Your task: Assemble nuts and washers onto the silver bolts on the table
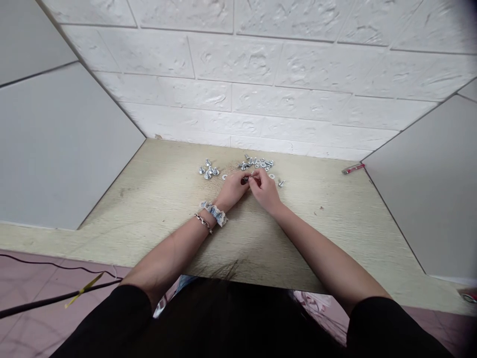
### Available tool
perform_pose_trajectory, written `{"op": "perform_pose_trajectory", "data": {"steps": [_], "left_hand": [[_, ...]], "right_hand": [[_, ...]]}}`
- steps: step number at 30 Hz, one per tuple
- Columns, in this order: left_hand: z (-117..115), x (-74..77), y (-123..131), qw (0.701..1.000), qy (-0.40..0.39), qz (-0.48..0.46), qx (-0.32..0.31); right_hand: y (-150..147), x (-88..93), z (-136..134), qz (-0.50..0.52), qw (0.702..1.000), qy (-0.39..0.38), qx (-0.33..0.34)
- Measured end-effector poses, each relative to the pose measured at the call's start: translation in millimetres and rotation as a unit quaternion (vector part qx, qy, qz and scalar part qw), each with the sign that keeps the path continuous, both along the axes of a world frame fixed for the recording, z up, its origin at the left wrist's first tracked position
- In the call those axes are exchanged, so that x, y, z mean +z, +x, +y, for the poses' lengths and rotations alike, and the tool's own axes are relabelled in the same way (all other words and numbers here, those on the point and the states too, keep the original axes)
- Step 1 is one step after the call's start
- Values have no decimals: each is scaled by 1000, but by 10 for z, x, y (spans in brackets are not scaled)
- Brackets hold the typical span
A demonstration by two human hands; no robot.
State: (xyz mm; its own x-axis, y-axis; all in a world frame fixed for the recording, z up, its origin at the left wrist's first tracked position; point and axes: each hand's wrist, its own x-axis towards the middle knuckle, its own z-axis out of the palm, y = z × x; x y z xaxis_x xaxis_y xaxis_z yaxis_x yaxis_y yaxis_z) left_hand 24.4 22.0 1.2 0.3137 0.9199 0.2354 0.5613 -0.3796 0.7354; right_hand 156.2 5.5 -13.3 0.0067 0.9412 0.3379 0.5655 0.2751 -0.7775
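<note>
We see the left hand [233,191] and the right hand [265,191] brought together knuckle to knuckle over a pale, wood-grained tabletop [156,199]. Their fingertips meet around a small silvery metal fastener [249,178]. Both hands are curled and pinch this piece from opposite sides. It sits between the two sets of fingertips, raised a little off the board, and it is too small for us to tell whether it is a bolt alone or a bolt with something on it. Just beyond the right hand's fingertips lies a loose scatter of shiny steel bolts and flat washers [259,162]. A single short steel bolt [280,183] rests just to the outer side of that hand. Beyond the left hand and a little to its outer side we find a tight cluster of round-headed steel bolts [208,171], with one lone flat washer [224,177] lying between that cluster and the left knuckles. On the left wrist, right behind the hand, we note a pale blue lace scrunchie [215,213] and, touching it on the forearm side, a thin metal chain bracelet [203,223]. Well off to the outer side of the right hand, at the table's far corner, lies a slim red pen-like stick [353,168]. Far behind the left hand, below the table edge, a black cable with a yellow tag [80,291] crosses the pink floor.
</note>
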Motion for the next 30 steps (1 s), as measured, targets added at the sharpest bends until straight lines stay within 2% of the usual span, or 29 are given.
{"op": "perform_pose_trajectory", "data": {"steps": [6,12,23,30], "left_hand": [[22,-30,-14,1000,8,7,-5],[36,-44,-17,1000,25,10,-7],[29,-37,-5,999,26,20,-7],[11,-38,8,999,36,26,-14]], "right_hand": [[-16,-32,28,19,998,32,50],[-17,-43,40,21,999,19,42],[9,-11,42,-39,999,5,19],[23,-17,39,-41,999,-11,28]]}}
